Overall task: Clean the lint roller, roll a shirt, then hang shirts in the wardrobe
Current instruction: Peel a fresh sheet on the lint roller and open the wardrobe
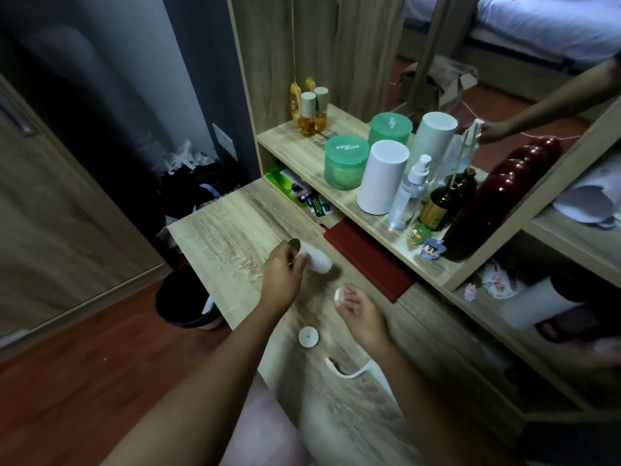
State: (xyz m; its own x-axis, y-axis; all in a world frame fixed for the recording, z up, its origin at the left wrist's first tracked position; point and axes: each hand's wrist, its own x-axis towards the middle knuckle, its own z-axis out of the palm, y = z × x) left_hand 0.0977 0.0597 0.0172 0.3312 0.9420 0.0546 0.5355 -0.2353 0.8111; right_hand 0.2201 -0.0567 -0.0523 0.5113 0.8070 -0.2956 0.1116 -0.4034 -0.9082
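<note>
Over the wooden desktop [228, 230], the left hand [282, 279] grips a white lint-roller roll [320, 263], the right hand [362, 316] pinching a small white cap [339, 294] nearby.

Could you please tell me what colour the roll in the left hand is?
White; the roll in the left hand shows best in the head view.

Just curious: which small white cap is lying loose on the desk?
The flat round cap nearest the camera; the second cap is pinched in the right hand.
</note>
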